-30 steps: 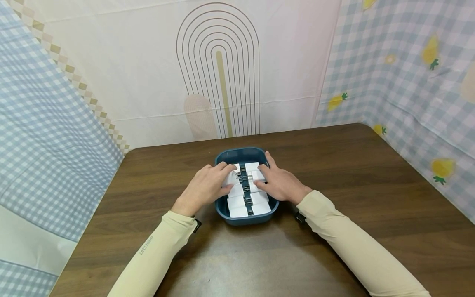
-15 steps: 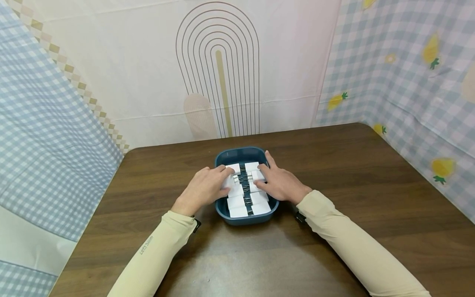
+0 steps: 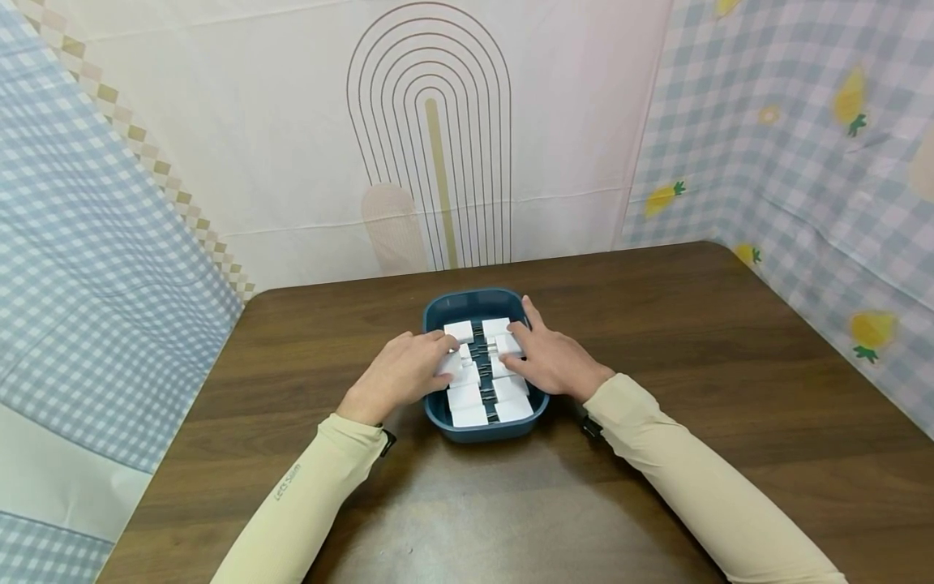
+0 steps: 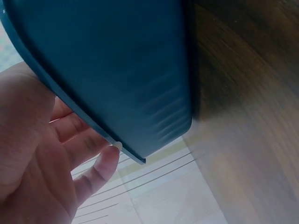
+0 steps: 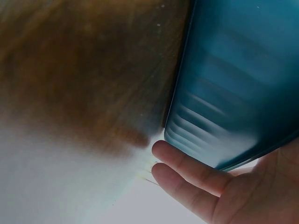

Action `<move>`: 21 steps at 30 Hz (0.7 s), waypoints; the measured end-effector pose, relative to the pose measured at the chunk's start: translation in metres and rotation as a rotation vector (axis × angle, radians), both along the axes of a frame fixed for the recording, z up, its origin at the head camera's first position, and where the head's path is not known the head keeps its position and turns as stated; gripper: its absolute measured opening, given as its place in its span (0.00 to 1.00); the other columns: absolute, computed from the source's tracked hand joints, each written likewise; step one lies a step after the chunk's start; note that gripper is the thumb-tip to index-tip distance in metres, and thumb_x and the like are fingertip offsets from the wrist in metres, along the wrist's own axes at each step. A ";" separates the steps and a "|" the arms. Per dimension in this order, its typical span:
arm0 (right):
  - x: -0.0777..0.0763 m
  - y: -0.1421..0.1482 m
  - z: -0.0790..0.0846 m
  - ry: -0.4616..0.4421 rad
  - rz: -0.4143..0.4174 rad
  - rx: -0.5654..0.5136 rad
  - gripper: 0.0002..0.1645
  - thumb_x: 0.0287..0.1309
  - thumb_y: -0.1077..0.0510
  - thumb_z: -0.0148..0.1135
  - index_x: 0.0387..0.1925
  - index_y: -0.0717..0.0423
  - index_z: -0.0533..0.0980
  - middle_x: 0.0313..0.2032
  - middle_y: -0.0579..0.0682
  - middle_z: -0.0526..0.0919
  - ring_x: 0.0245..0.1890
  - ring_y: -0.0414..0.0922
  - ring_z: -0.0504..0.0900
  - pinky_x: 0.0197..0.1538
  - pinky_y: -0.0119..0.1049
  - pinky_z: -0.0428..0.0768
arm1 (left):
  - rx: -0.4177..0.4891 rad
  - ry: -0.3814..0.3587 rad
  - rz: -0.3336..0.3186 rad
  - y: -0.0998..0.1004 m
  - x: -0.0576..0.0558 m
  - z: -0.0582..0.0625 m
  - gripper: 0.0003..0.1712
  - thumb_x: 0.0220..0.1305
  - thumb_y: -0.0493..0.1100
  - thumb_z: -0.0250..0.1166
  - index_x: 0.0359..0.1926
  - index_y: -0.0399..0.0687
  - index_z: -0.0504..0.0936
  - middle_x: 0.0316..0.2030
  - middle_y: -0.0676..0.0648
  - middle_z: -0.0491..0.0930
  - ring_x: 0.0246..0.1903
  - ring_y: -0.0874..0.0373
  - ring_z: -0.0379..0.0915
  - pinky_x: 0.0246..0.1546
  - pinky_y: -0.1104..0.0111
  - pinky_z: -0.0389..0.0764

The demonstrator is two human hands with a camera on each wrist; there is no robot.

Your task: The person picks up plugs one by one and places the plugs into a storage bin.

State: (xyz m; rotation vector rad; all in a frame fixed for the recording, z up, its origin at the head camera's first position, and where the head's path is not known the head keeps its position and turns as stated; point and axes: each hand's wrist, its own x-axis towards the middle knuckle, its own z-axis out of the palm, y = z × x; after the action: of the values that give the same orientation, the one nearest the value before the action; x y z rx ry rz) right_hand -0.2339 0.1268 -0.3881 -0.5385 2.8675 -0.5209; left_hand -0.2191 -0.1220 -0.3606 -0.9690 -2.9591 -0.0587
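Note:
A dark blue plastic basin (image 3: 485, 435) holds two rows of white block-shaped power adapters (image 3: 469, 415), their thin metal prongs facing each other along the middle. My left hand (image 3: 400, 375) reaches over the left rim and grips one adapter (image 3: 449, 365) between thumb and fingers. Over the right rim, my right hand (image 3: 558, 362) pinches another adapter (image 3: 508, 346), its index finger stretched along the rim. The wrist views show only the basin's outer walls (image 4: 107, 70), with the held adapters hidden behind them.
The basin stands on a dark wooden table (image 3: 627, 308). A pale cloth with printed arches (image 3: 569, 122) hangs behind, and checked cloths (image 3: 788, 186) hang at both sides.
My left fingers have shifted slightly back toward the left rim, uncovering more of the far left adapter. The adapter in my left hand has turned a little. My right hand keeps its place.

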 end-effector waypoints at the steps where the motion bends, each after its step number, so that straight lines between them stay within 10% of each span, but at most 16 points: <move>1: 0.000 0.000 0.000 0.001 0.001 0.000 0.42 0.73 0.36 0.47 0.77 0.56 0.59 0.81 0.60 0.30 0.59 0.59 0.81 0.60 0.55 0.81 | -0.002 -0.010 0.003 0.000 0.000 0.000 0.28 0.63 0.54 0.71 0.61 0.49 0.80 0.55 0.47 0.84 0.45 0.57 0.82 0.47 0.63 0.79; 21: -0.001 0.000 -0.001 -0.007 -0.001 0.003 0.42 0.73 0.36 0.47 0.77 0.56 0.58 0.81 0.61 0.30 0.59 0.60 0.81 0.59 0.56 0.81 | -0.030 -0.102 0.008 0.002 0.002 0.003 0.25 0.64 0.53 0.70 0.59 0.50 0.82 0.56 0.47 0.83 0.46 0.57 0.80 0.46 0.64 0.75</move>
State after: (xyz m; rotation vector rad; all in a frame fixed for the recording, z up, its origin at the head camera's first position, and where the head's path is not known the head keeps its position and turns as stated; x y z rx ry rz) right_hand -0.2345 0.1266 -0.3892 -0.5343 2.8615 -0.5177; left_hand -0.2169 -0.1203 -0.3577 -0.9867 -3.0648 -0.0652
